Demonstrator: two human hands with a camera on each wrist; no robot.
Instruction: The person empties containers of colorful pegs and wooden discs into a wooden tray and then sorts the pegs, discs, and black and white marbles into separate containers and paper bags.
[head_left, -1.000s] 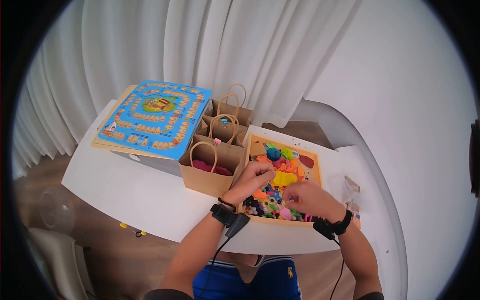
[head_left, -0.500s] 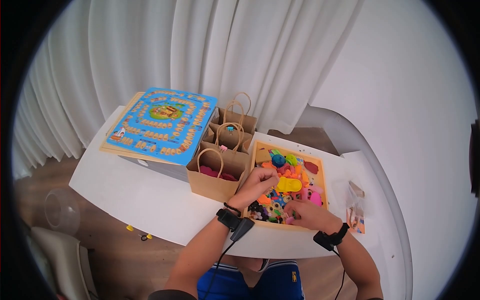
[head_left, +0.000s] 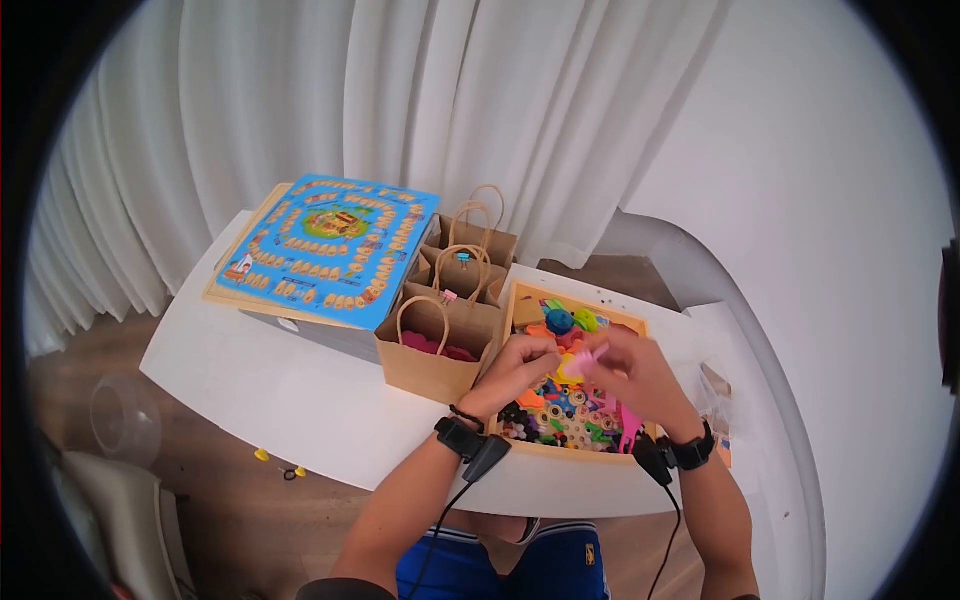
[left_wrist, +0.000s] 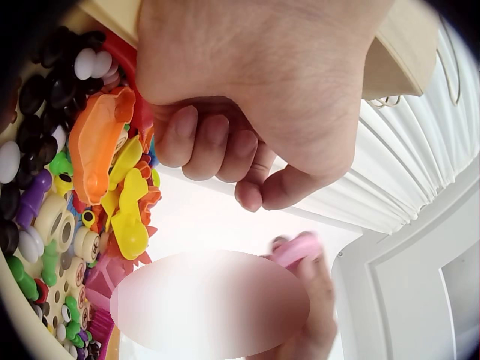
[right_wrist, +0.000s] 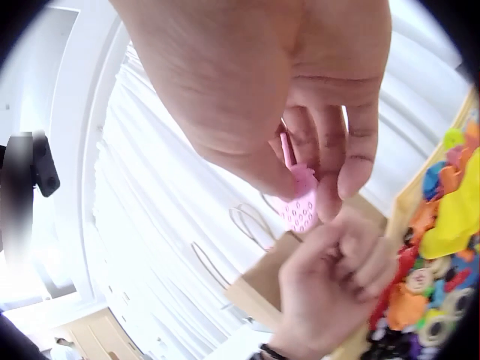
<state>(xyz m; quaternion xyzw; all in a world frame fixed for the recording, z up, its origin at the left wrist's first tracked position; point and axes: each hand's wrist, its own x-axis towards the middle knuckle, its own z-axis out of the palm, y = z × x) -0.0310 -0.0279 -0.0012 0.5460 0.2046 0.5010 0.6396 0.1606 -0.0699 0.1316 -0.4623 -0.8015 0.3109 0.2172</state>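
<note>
My right hand (head_left: 645, 380) pinches a small pink piece (head_left: 585, 364) above the wooden tray (head_left: 590, 454). In the right wrist view this piece (right_wrist: 300, 210) looks like a strawberry with small holes and a thin stem, held between thumb and fingers. Close by on the left, my left hand (head_left: 515, 375) hovers at the tray's left side. Its fingers are curled with the thumb against the index finger, and the left wrist view shows nothing in that hand (left_wrist: 247, 97). Under the hands lie a yellow piece (left_wrist: 132, 225), an orange boat-like mould (left_wrist: 97, 154) and many small colourful pieces.
Three brown paper bags stand left of the tray, the nearest bag (head_left: 425, 372) holding dark pink pieces. Farther left a blue game board (head_left: 340, 240) lies on a stack. A clear packet (head_left: 715, 395) is on the table's right side. Yellow items (head_left: 262, 454) lie on the floor.
My right hand has lifted from the tray's lower part, bringing the pink piece up toward my left hand. The left hand has barely moved. A bright pink item by the right hand has shifted.
</note>
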